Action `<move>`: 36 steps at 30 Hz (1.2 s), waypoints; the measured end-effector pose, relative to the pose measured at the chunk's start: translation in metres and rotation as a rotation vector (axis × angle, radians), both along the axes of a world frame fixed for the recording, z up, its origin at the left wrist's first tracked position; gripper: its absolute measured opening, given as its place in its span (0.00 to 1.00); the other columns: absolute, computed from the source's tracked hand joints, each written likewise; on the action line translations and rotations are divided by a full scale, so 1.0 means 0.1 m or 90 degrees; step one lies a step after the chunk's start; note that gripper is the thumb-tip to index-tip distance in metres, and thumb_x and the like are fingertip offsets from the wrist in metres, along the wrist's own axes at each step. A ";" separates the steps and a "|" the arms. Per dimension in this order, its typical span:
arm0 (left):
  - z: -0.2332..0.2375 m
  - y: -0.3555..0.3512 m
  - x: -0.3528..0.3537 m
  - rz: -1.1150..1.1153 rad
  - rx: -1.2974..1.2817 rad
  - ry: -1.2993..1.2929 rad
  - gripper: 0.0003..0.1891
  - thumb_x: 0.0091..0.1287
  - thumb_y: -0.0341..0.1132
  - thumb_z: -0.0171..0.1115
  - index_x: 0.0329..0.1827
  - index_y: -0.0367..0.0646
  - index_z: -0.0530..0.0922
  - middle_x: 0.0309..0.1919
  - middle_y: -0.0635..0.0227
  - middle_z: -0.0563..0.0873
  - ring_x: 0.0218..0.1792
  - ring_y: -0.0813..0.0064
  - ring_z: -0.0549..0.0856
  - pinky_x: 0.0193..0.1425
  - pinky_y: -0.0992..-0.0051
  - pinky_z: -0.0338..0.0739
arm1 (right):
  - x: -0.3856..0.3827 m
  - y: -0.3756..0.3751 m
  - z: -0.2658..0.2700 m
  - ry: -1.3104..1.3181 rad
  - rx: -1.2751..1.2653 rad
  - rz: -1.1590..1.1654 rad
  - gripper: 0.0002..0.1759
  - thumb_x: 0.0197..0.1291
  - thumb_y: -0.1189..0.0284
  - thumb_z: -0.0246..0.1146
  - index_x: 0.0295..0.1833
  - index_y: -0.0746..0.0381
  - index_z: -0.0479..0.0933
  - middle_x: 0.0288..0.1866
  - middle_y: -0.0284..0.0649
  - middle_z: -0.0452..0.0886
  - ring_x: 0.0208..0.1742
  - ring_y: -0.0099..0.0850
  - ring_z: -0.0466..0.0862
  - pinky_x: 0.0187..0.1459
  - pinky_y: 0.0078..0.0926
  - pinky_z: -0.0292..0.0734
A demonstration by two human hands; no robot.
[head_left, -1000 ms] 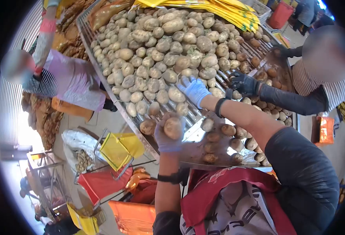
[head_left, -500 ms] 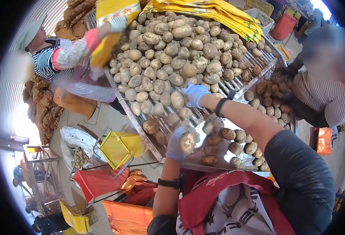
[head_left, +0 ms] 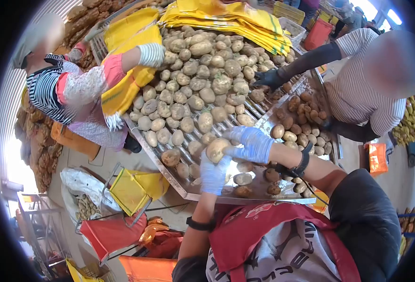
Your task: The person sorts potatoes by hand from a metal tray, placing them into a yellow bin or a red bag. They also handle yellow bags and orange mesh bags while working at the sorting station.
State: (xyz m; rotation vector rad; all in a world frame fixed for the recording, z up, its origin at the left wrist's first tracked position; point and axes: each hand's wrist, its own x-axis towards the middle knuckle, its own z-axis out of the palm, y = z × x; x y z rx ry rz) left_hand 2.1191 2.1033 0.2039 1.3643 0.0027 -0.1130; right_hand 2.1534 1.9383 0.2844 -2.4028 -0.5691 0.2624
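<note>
My left hand (head_left: 215, 175), in a pale blue glove, is closed on a potato (head_left: 217, 149) above the near edge of the metal sorting table. My right hand (head_left: 253, 144), gloved the same way, curls against the potato's right side, so both hands are on it. Beyond them a large heap of potatoes (head_left: 203, 84) lies on the slatted rack (head_left: 245, 120). More potatoes (head_left: 271, 175) rest on the smooth metal surface just past my right wrist.
At the left a person holds a yellow sack (head_left: 134, 30). A person in stripes reaches a dark-gloved hand (head_left: 271, 79) to the heap from the right. Folded yellow sacks (head_left: 226, 21) lie at the back. A yellow bag on a frame (head_left: 134, 188) and a red bag (head_left: 113, 235) stand lower left.
My right hand has come back from the heap to the potato in my left hand. The right-hand person's arm now reaches to the heap. The view has shifted slightly.
</note>
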 end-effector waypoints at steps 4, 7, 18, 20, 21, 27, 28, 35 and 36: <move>0.08 -0.03 -0.05 -0.020 0.097 -0.055 0.30 0.54 0.33 0.71 0.57 0.36 0.67 0.46 0.61 0.80 0.45 0.71 0.81 0.49 0.73 0.77 | -0.08 0.06 0.01 0.024 0.158 0.026 0.37 0.57 0.52 0.63 0.67 0.61 0.64 0.59 0.52 0.72 0.60 0.46 0.73 0.60 0.37 0.68; 0.16 0.07 -0.07 -0.031 0.242 -0.041 0.31 0.54 0.35 0.71 0.58 0.38 0.66 0.44 0.58 0.82 0.45 0.66 0.83 0.49 0.71 0.77 | -0.11 0.16 -0.07 0.047 0.192 0.031 0.37 0.54 0.51 0.65 0.64 0.64 0.67 0.52 0.50 0.75 0.54 0.42 0.76 0.56 0.35 0.71; 0.13 0.10 -0.22 -0.048 0.102 0.045 0.22 0.56 0.31 0.67 0.52 0.37 0.69 0.39 0.66 0.81 0.37 0.82 0.79 0.41 0.79 0.77 | 0.04 0.22 -0.59 -0.053 0.048 0.109 0.24 0.57 0.54 0.62 0.45 0.65 0.75 0.42 0.53 0.78 0.44 0.49 0.79 0.45 0.37 0.74; -0.07 0.16 -0.22 -0.051 0.134 -0.020 0.21 0.56 0.29 0.66 0.52 0.37 0.69 0.39 0.68 0.81 0.38 0.82 0.79 0.41 0.79 0.77 | -0.01 0.23 -0.39 -0.090 -0.025 0.163 0.23 0.57 0.53 0.61 0.44 0.64 0.76 0.40 0.52 0.78 0.44 0.49 0.79 0.44 0.37 0.75; 0.18 0.08 -0.27 -0.048 0.145 -0.055 0.23 0.55 0.30 0.69 0.52 0.36 0.70 0.42 0.61 0.83 0.43 0.72 0.82 0.46 0.74 0.78 | -0.11 0.26 -0.20 -0.043 0.000 0.112 0.23 0.57 0.53 0.61 0.44 0.64 0.76 0.40 0.52 0.78 0.43 0.50 0.79 0.44 0.38 0.75; -0.21 -0.07 -0.34 -0.122 0.260 -0.077 0.23 0.55 0.27 0.69 0.53 0.36 0.70 0.42 0.63 0.82 0.44 0.74 0.82 0.48 0.75 0.77 | -0.09 0.15 -0.45 -0.031 -0.071 0.203 0.18 0.66 0.61 0.48 0.38 0.62 0.77 0.37 0.51 0.80 0.38 0.49 0.80 0.36 0.42 0.75; -0.16 -0.11 -0.38 -0.136 0.216 -0.057 0.23 0.56 0.27 0.70 0.52 0.35 0.70 0.42 0.63 0.82 0.43 0.74 0.82 0.48 0.75 0.78 | -0.09 0.07 -0.59 -0.016 -0.086 0.185 0.18 0.66 0.62 0.48 0.38 0.63 0.77 0.36 0.52 0.80 0.37 0.50 0.80 0.36 0.42 0.75; 0.13 -0.28 -0.49 -0.244 0.095 0.026 0.20 0.60 0.30 0.66 0.53 0.33 0.71 0.42 0.62 0.82 0.41 0.73 0.82 0.45 0.74 0.79 | -0.30 -0.28 -0.73 0.016 0.136 -0.059 0.20 0.66 0.59 0.51 0.34 0.62 0.80 0.29 0.52 0.80 0.32 0.51 0.79 0.35 0.41 0.75; 0.25 -0.27 -0.46 -0.284 0.071 0.051 0.21 0.60 0.31 0.65 0.54 0.33 0.71 0.43 0.62 0.82 0.41 0.74 0.82 0.45 0.74 0.79 | -0.34 -0.33 -0.68 0.070 0.186 -0.130 0.20 0.65 0.58 0.52 0.33 0.62 0.80 0.28 0.52 0.80 0.31 0.50 0.80 0.35 0.40 0.75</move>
